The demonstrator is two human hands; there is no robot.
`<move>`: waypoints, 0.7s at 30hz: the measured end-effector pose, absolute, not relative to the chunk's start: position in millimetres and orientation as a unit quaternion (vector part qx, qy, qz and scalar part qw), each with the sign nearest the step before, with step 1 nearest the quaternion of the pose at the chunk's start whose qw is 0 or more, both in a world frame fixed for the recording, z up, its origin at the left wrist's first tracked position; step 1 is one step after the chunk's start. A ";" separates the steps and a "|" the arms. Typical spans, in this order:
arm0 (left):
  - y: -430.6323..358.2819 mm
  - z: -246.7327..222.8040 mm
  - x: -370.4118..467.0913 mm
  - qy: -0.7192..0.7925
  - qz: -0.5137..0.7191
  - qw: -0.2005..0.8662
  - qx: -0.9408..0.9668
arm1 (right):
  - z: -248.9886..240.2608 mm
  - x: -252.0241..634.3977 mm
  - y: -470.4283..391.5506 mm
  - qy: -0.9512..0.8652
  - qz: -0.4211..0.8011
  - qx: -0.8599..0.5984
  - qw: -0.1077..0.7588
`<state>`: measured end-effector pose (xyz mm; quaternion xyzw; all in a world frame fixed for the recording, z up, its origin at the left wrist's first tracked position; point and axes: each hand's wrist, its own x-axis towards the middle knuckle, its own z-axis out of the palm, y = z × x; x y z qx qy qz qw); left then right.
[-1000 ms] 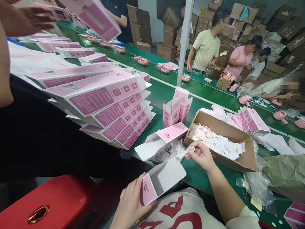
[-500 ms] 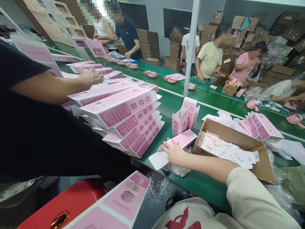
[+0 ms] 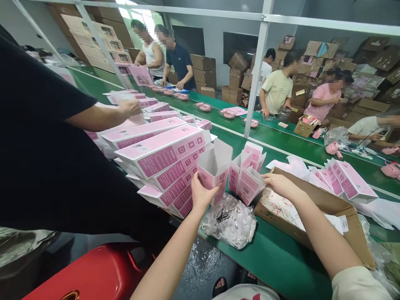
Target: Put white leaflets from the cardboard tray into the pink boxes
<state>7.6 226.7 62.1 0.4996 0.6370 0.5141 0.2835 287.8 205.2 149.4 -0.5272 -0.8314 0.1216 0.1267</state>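
On the green worktop (image 3: pixel 281 258), left hand (image 3: pixel 201 193) grips an open pink-and-white carton (image 3: pixel 215 168); right hand (image 3: pixel 278 184) rests loose beside upright pink cartons (image 3: pixel 246 179). Several stand assembled; flat pink boxes (image 3: pixel 165 158) remain stacked nearby.

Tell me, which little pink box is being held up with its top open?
The open pink box in the left hand, nearest the big pink stack. The others stand on the green table.

Single head-worn view, looking forward and down along the green tabletop (image 3: pixel 281 258); hands close, co-workers far beyond.
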 end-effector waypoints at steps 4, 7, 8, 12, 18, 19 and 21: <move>263.1 60.9 29.7 0.643 0.510 0.273 0.501 | 140.4 297.7 208.2 -0.829 0.108 -0.544 0.069; 271.5 51.5 35.8 0.654 0.503 0.285 0.489 | 136.2 305.7 204.4 -0.818 0.100 -0.561 0.076; 271.7 46.7 36.2 0.655 0.500 0.293 0.486 | 135.0 308.5 203.4 -0.814 0.102 -0.566 0.082; 267.8 27.3 33.0 0.641 0.495 0.325 0.488 | 132.8 316.1 201.8 -0.804 0.101 -0.575 0.114; 227.9 32.0 1.1 0.612 0.543 0.328 0.473 | 138.3 310.5 201.3 -0.791 0.112 -0.588 0.129; 214.0 39.1 -12.0 0.599 0.559 0.320 0.475 | 139.2 310.2 200.7 -0.784 0.112 -0.596 0.135; 186.4 57.7 -47.7 0.581 0.592 0.291 0.477 | 141.0 310.3 196.4 -0.764 0.102 -0.616 0.162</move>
